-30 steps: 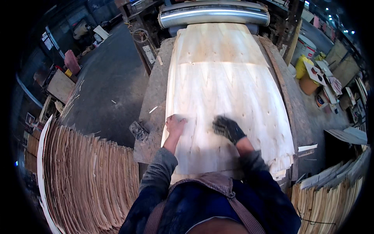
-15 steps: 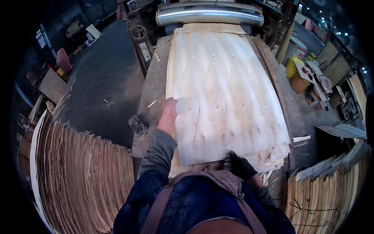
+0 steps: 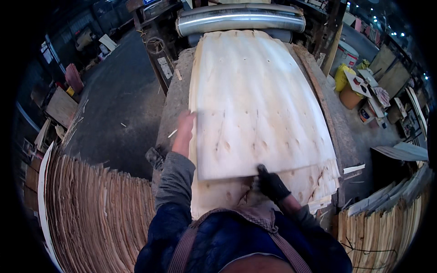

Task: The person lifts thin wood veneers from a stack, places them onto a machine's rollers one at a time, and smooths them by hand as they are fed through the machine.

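A large pale wood veneer sheet [image 3: 261, 107] lies over a stack of similar sheets [image 3: 296, 179] and reaches up to the metal roller [image 3: 241, 22] at the far end. Bare, my left hand [image 3: 184, 129] is closed on the sheet's left edge, its fingertips partly hidden. My right hand [image 3: 272, 184] wears a black glove and pinches the near edge, thumb on top and the other fingers mostly underneath. That near edge stands a little off the sheets below.
Tall stacks of veneer on edge stand at the left [image 3: 100, 209] and at the right [image 3: 382, 232]. A handwheel [image 3: 155, 44] sits beside the roller. At the right are a brown tub [image 3: 350, 96], a yellow bag [image 3: 341, 77] and a white drum [image 3: 347, 55].
The top sheet has slid away from me toward the roller, baring more of the stack at the near end. Both hands moved with it, slightly forward and left.
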`<state>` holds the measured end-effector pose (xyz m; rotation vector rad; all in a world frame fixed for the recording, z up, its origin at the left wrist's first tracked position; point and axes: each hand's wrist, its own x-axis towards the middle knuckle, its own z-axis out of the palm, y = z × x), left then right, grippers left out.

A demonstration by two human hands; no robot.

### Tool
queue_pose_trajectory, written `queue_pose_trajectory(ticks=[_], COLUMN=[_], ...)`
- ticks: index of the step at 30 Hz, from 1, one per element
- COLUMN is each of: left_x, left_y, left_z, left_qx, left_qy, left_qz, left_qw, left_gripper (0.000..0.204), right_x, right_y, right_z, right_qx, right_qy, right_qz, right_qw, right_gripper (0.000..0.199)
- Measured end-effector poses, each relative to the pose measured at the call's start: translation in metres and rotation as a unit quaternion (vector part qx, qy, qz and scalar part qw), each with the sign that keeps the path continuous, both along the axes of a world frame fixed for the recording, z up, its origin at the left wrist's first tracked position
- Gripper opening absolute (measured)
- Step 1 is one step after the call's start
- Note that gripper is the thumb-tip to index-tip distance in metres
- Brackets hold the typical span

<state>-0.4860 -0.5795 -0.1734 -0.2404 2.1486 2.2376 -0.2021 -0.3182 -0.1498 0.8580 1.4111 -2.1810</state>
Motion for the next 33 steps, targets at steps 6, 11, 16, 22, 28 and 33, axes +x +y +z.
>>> queue_pose_trajectory(ticks=[6,11,16,22,28,33], left_x=[0.035,0.055,0.062,0.057,0.026,0.002], left_y=[-0.032,-0.028,-0.021,-0.013,-0.034,-0.049], left_z=[-0.081,-0.106,-0.089,-0.074,-0.099,-0.082], left_qx=[-0.224,-0.356,-0.291,-0.151,-0.007,0.127], left_qy=[-0.02,-0.058,-0.041,-0.04,-0.066,-0.148], left_qz=[0.003,-0.014,0.017,0.037,0.031,0.014], left_qw=[0.974,0.933,0.956,0.987,0.997,0.981], left_gripper=[0.045,0.047,0.042,0.03,0.023,0.016], right_x=[-0.142,-0.214,-0.144,0.003,0.085,0.099], right_y=[-0.005,0.008,0.006,-0.002,-0.004,-0.016], right_z=[-0.038,-0.057,-0.073,-0.042,-0.071,-0.054], right_qx=[-0.192,-0.26,-0.254,-0.248,-0.113,-0.262], right_qy=[0.144,0.269,0.243,0.104,0.229,0.08], right_qz=[-0.073,-0.108,0.011,0.098,0.175,0.082], right_qw=[0.968,0.921,0.936,0.958,0.951,0.958], right_gripper=[0.036,0.027,0.028,0.031,0.034,0.038])
